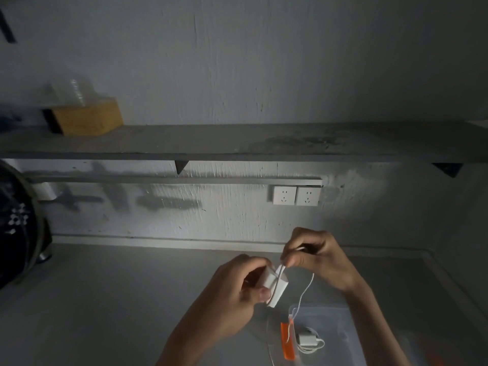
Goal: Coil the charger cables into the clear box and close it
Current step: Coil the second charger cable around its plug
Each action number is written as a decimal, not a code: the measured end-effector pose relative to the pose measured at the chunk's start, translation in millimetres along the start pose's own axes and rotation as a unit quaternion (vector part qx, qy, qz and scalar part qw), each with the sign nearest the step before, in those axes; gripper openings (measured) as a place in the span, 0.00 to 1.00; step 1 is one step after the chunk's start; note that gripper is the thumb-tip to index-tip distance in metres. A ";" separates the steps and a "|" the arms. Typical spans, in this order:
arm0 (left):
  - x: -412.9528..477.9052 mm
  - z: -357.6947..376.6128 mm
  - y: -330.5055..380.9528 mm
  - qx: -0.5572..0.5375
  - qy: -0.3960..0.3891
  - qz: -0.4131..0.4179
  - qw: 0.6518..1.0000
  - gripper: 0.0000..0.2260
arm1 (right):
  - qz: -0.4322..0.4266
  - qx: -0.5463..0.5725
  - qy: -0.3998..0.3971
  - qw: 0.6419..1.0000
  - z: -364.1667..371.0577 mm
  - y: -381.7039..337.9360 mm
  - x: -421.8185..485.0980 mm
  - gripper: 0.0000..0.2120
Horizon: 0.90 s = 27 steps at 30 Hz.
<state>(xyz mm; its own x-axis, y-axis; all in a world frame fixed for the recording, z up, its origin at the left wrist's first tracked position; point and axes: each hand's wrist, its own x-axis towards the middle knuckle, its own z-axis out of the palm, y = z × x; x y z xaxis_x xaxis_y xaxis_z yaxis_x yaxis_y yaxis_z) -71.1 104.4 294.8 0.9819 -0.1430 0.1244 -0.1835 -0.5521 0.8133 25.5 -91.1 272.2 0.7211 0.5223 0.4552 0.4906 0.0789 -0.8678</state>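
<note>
Gripping white charger block (274, 283) in left hand (237, 289) above worktop (105, 299) | right hand (317, 256) pinching its white cable (306, 289), strand trailing down into clear box (340, 320) | box sitting open at near-right edge, another coiled charger (309, 340) lying inside, orange latch (287, 340) on left wall

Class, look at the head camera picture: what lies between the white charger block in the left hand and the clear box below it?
In the head view, white cable hangs from the right hand into the clear box; otherwise only bare grey surface below the charger block.
</note>
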 end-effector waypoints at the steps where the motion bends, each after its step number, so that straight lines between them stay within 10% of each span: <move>1: 0.2 -1.4 1.1 0.012 -0.007 0.005 1.000 0.12 | 0.005 0.029 -0.001 1.000 -0.8 -0.1 1.4 0.05; 8: 6.0 -1.6 8.2 0.004 -0.068 -0.001 0.998 0.14 | 0.059 0.138 0.010 0.989 19.8 23.1 -7.4 0.12; 15: 33.0 -7.9 -23.2 -0.329 0.081 -0.103 0.935 0.08 | 0.192 -0.041 0.154 0.968 98.0 65.4 -80.0 0.11; 20: 46.7 11.6 -51.6 -0.239 0.180 -0.169 0.939 0.04 | 0.071 -0.344 0.068 0.934 84.7 5.4 -82.5 0.09; 27: 19.4 40.5 -35.0 -0.126 0.077 -0.071 0.987 0.09 | -0.117 -0.505 0.039 0.854 22.9 -51.5 -32.2 0.08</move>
<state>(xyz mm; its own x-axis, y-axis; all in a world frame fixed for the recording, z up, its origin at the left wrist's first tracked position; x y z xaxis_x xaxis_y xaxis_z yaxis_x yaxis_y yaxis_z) -47.6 87.7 245.8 0.9960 0.0584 0.0683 -0.0450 -0.3336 0.9416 -34.2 -92.6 297.6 0.5565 0.5311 0.6389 0.7692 -0.6201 -0.1545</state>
